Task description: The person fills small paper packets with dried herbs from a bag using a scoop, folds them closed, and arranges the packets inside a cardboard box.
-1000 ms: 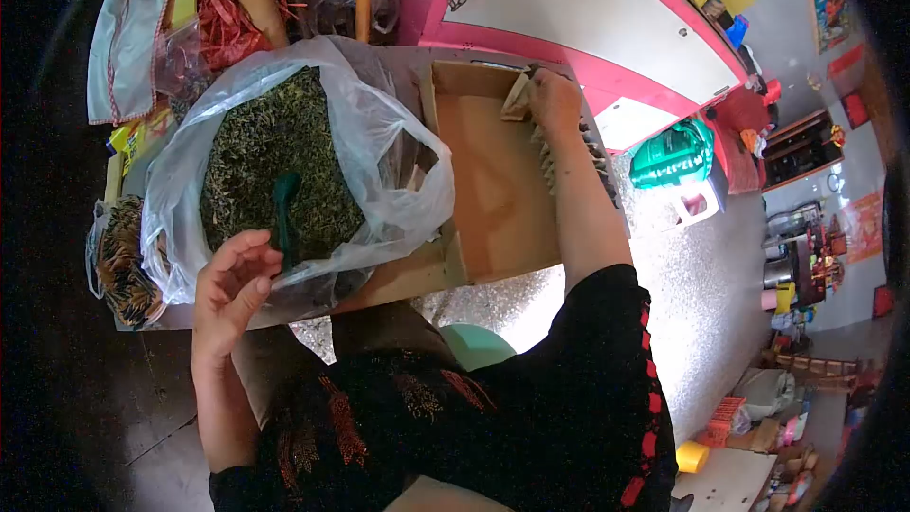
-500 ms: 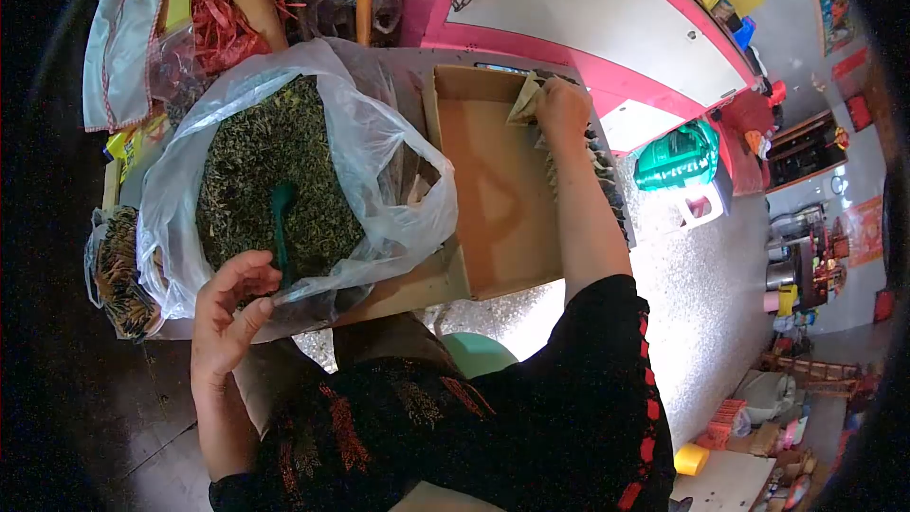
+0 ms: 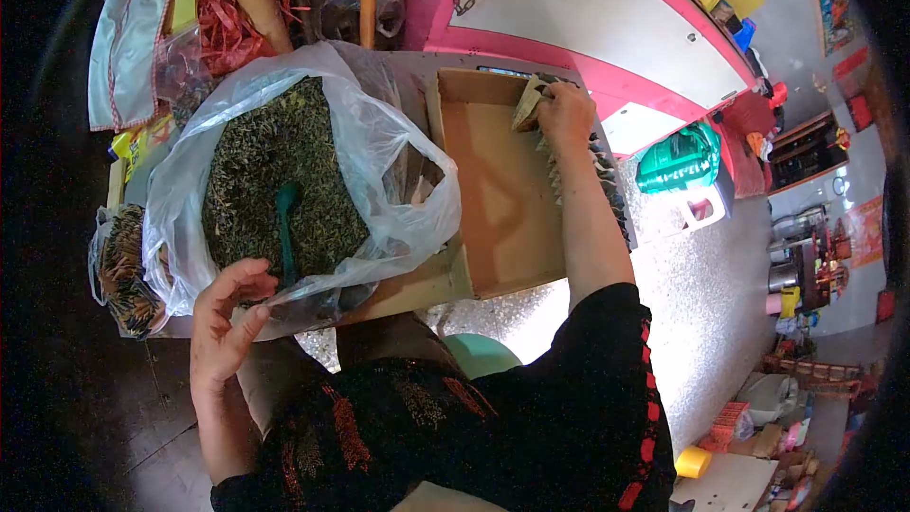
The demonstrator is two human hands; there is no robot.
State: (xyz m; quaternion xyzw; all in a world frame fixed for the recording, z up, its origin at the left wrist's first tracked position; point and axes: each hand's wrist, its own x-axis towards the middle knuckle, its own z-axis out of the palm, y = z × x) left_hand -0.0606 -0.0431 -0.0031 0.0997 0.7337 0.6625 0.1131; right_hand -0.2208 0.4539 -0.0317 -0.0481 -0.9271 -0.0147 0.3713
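My right hand is closed on a small folded packet, pale brown-green, at the far right corner of a shallow cardboard box. Under and beside that wrist runs a row of similar pointed packets, partly hidden by the forearm. My left hand is held with thumb and fingers apart, nothing visible between them, at the near edge of a clear plastic bag. Dry, dark green shredded leaves fill the bag. Upright on them rests a green plastic spoon, its lower end close to my left fingers.
Left of the bag is a plastic-wrapped bundle of brown leaf-like pieces. Red strips and a white cloth lie at the back left. A pink-and-white cabinet stands behind the box. A green bag is at the right.
My right hand has shifted slightly, and the packet in it has tipped more upright at the box corner. My left hand has barely moved.
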